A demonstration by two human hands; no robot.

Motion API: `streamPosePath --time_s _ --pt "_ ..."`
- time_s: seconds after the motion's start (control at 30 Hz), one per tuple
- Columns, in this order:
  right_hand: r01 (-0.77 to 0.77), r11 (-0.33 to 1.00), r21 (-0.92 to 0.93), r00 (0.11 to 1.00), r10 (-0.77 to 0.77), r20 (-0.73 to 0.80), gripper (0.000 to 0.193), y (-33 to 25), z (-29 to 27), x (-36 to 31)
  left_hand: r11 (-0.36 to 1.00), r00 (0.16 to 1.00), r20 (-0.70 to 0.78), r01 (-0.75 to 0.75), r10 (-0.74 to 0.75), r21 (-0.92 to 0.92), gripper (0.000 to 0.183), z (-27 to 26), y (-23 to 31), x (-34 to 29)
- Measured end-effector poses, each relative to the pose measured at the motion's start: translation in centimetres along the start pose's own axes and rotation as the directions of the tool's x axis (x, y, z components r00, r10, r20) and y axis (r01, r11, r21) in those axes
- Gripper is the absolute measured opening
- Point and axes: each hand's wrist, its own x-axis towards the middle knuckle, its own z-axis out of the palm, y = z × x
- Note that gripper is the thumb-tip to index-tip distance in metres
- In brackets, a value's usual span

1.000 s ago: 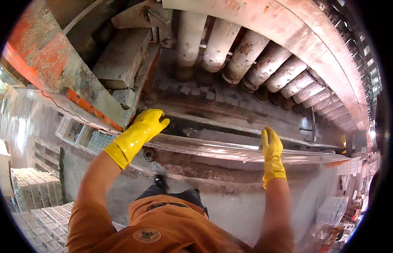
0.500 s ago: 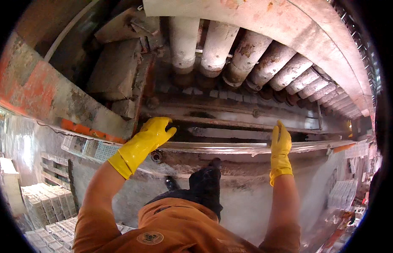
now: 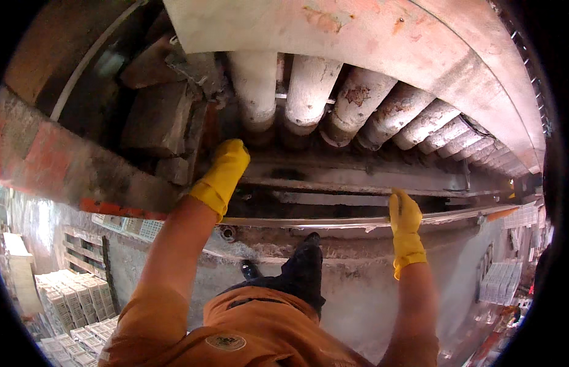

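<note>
My left hand (image 3: 226, 171), in a yellow rubber glove, reaches over the trough just below the near ends of the rollers. Its back faces up and the fingers are hidden beneath it, so whether it holds anything does not show. My right hand (image 3: 406, 223), gloved the same way, is over the metal rail (image 3: 309, 223) on the near side. The fingers there are bent and held together, with nothing visible in them. Between the hands runs a dark wet trough (image 3: 339, 199) with a pale strip along it.
A row of thick, worn rollers (image 3: 306, 95) slants away under a broad pale metal guard (image 3: 358, 30). On the left stand a rusty orange beam (image 3: 70, 156) and a blocky metal part (image 3: 156, 119). Stacked pale plastic crates (image 3: 70, 300) and another stack (image 3: 500, 281) flank me.
My left hand has moved farther away toward the rollers, and its fingers have turned out of sight. My right hand's fingers have bent from pointing upward. The view has shifted slightly.
</note>
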Motion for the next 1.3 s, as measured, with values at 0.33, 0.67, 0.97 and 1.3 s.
streamPosePath --time_s 0.33,0.67,0.97,1.3 --pt "0.05 0.998 0.041 0.997 -0.048 -0.057 0.026 -0.2 0.5 1.3 0.944 0.967 -0.238 -0.005 0.088 0.329 0.036 -2.5 0.4 7.8" --pt "0.115 0.989 0.09 0.991 -0.108 -0.077 0.03 -0.1 -1.3 -3.6 0.956 0.937 -0.33 -0.019 0.12 0.294 0.036 0.2 -0.6 13.3" --pt "0.095 0.995 -0.008 0.988 -0.093 0.12 0.034 0.6 -3.3 -7.5 0.967 0.907 -0.407 0.002 0.105 0.256 0.037 2.6 -2.4 17.0" --pt "0.17 0.985 0.014 0.983 -0.17 0.068 0.033 1.6 -3.0 -9.0 0.976 0.87 -0.48 -0.009 0.115 0.218 0.039 5.2 -5.0 19.7"
